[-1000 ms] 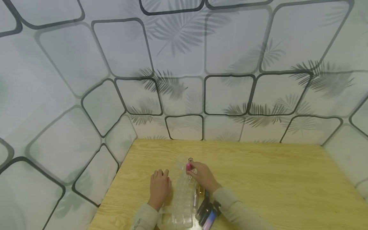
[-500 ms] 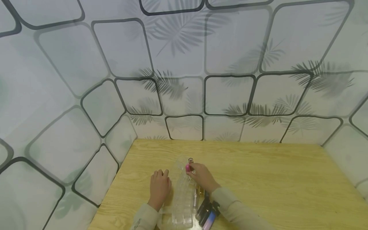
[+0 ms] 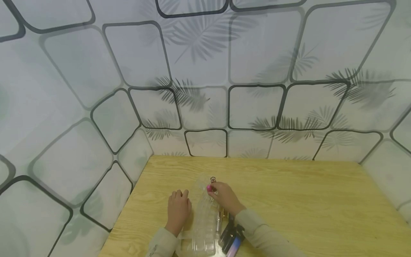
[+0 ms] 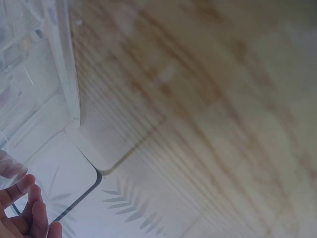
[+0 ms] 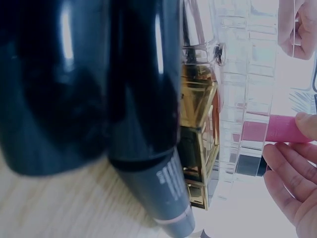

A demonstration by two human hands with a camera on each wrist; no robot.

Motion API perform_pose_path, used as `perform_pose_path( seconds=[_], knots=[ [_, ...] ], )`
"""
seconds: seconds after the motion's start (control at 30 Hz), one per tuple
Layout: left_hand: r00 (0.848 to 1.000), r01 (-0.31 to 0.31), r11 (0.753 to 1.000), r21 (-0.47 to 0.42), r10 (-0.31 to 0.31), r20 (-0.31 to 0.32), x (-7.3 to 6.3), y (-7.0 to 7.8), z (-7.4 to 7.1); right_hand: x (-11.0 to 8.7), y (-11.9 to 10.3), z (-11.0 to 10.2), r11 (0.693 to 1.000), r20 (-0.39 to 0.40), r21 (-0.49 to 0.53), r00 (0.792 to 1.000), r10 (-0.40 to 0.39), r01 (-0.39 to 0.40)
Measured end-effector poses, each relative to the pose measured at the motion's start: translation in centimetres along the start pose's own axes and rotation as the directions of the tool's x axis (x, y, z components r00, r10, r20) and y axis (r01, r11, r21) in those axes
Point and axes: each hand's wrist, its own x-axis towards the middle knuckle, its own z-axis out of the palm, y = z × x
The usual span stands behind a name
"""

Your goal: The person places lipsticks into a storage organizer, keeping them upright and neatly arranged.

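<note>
Head view, from the left: the left hand [image 3: 178, 210] lies beside the clear plastic compartmented organiser [image 3: 203, 246], fingers loosely bent, grasping nothing visible. Over the organiser's far part, the pink cylindrical tube [image 3: 209, 188] is pinched by the right hand [image 3: 226, 197], the nearer hand, at its left-pointing fingertips. Right wrist view: the tube's long axis stands roughly upright, lower end visible through clear plastic; seating cannot be confirmed. Glossy black cylindrical containers [image 5: 143, 84] lie right of the organiser.

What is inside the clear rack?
One end of a pink tube held by the right hand, and a dark item near it. From above, the hand hides whatever lies beneath it.
</note>
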Motion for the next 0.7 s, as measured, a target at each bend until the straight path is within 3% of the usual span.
perform_pose_path(
  seconds=[0.7],
  knots=[
    [1.000, 0.004, 1.000, 0.006, -0.004, 0.004, -0.01, -0.08, -0.01, -0.39, 0.00, -0.47, 1.000, -0.015, -0.017, 1.000, 0.022, -0.022]
  ],
)
